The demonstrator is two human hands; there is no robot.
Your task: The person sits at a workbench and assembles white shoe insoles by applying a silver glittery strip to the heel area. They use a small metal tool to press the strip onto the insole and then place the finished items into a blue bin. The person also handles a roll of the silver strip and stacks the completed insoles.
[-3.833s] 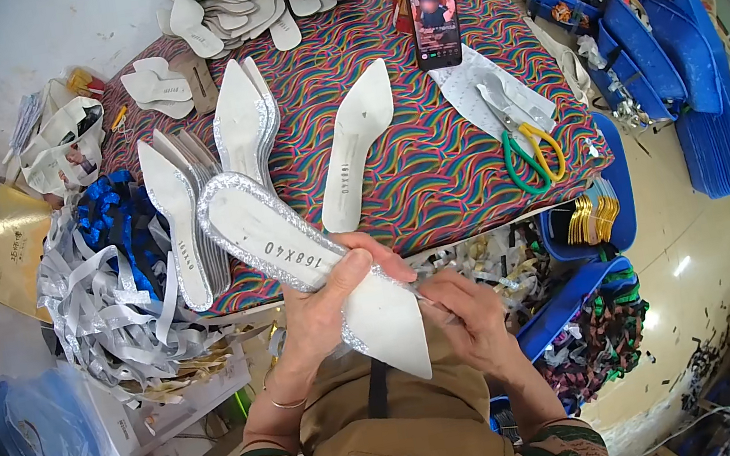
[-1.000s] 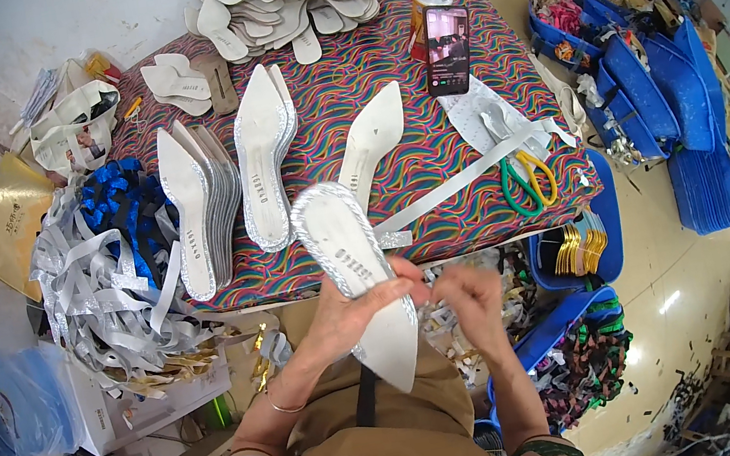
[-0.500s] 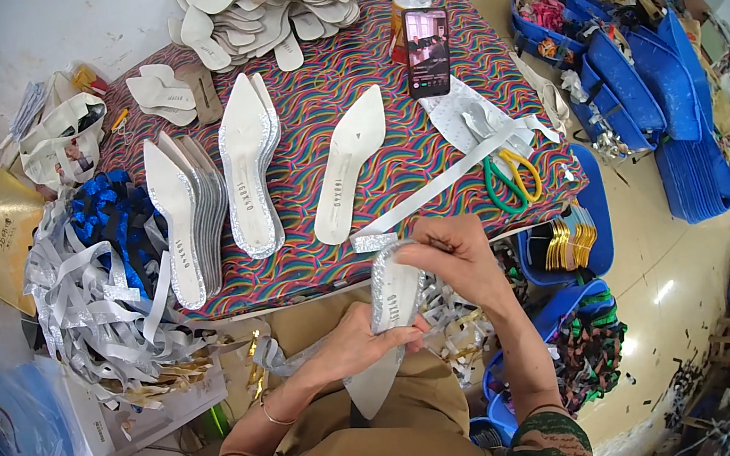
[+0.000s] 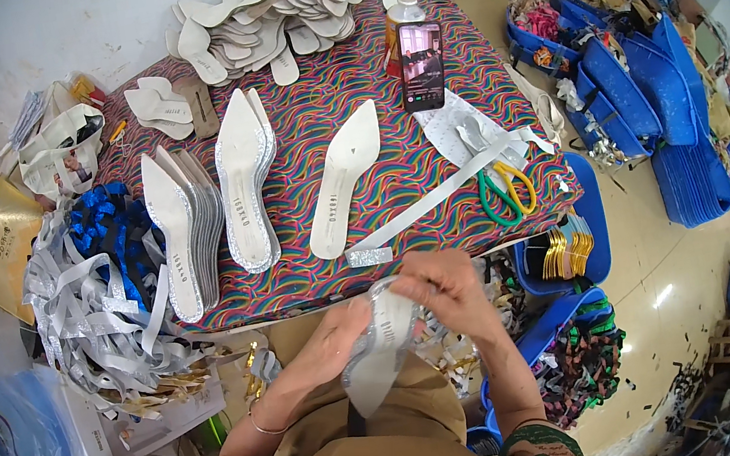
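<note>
Above my lap, at the table's front edge, I hold a white shoe insole with a silver glitter strip round its rounded end. My left hand grips its left edge. My right hand pinches the rim at the upper end, fingers closed. The pointed end hangs down toward my apron. Just beyond my hands, a silver strip lies on the table with its glittery end nearest me. A single white insole lies behind it. To the left are two stacks of silver-edged insoles, one taller and one smaller.
Scissors with green and yellow handles lie at the right of the patterned table. A phone leans against a bottle. Piled insoles fill the back. Silver strips hang at the left; blue bins stand right.
My left hand has shifted up along the insole's edge, and my right hand has moved slightly down and left. The view has shifted a little.
</note>
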